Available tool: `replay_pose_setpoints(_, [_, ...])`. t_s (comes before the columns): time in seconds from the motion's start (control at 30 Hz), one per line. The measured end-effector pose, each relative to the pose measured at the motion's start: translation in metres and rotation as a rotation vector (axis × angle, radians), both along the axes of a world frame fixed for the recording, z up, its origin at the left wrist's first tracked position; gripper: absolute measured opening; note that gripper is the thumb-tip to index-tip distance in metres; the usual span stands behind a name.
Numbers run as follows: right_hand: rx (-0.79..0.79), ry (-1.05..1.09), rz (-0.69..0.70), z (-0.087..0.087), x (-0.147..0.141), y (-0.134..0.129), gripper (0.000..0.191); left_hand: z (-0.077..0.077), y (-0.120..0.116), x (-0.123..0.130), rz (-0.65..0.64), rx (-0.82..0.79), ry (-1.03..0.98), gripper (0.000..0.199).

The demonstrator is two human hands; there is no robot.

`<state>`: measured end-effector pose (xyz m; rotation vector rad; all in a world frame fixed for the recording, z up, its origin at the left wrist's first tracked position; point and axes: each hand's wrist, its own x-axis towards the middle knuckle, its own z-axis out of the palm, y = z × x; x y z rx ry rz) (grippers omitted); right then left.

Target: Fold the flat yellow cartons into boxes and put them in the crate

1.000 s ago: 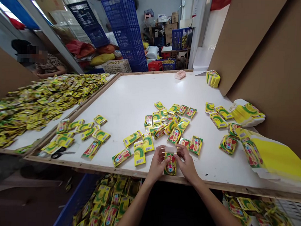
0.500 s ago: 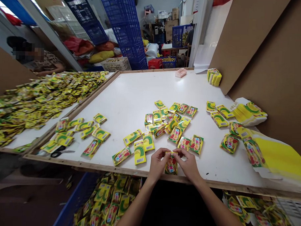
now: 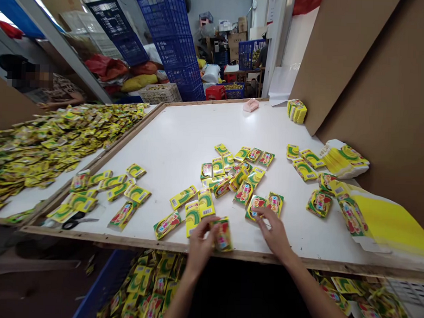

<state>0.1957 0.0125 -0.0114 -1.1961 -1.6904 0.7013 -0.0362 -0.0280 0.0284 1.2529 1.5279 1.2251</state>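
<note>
My left hand (image 3: 201, 244) is closed on a small yellow and green box (image 3: 223, 234) with a red fruit print, held near the table's front edge. To its right, my right hand (image 3: 275, 231) has let go of that box; its fingers are slightly apart and reach over the near edge of another box (image 3: 254, 208). Whether the fingertips touch that one I cannot tell. Several similar boxes lie loosely beyond my hands, among them a green-fronted box (image 3: 275, 203) and a yellow box (image 3: 192, 217).
The white table (image 3: 185, 130) has a wooden rim. Scissors (image 3: 78, 220) lie front left; flat yellow cartons (image 3: 387, 216) and a fanned stack (image 3: 346, 159) are at right. A blue crate (image 3: 99, 280) of boxes stands below the edge. A person (image 3: 58, 86) sits beyond a heap of packets (image 3: 59, 140).
Both hands were together on the box. My left hand has carried it to the left, while my right hand has moved off it, right and forward to another box. The view has shifted slightly.
</note>
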Motion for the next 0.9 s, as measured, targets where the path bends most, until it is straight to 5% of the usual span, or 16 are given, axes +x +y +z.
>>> replay_pose_setpoints(0.17, [0.058,-0.419,-0.029,0.003,0.035,0.021,0.032,0.04,-0.045,-0.104,0.123,-0.033,0.491,0.032])
replay_pose_setpoints(0.27, [0.034,-0.536,0.01,0.0,0.021,0.033,0.027,0.046,-0.06,-0.124,0.227,0.023,0.637,0.034])
replay_pose_setpoints(0.43, [-0.047,-0.645,-0.151,-0.01,-0.013,0.039,0.049,0.022,-0.047,-0.059,0.065,0.032,0.472,0.028])
replay_pose_setpoints(0.63, [-0.038,-0.368,0.032,0.002,-0.021,0.009,0.038,-0.016,-0.011,0.032,-0.176,0.059,0.125,0.037])
replay_pose_setpoints(0.73, [0.031,-0.112,0.134,0.013,-0.024,-0.009,0.028,-0.026,0.002,0.053,-0.267,0.053,-0.076,0.044])
replay_pose_setpoints(0.9, [0.038,0.211,-0.092,0.001,-0.022,-0.028,0.033,-0.029,0.006,0.058,-0.349,0.04,-0.204,0.041])
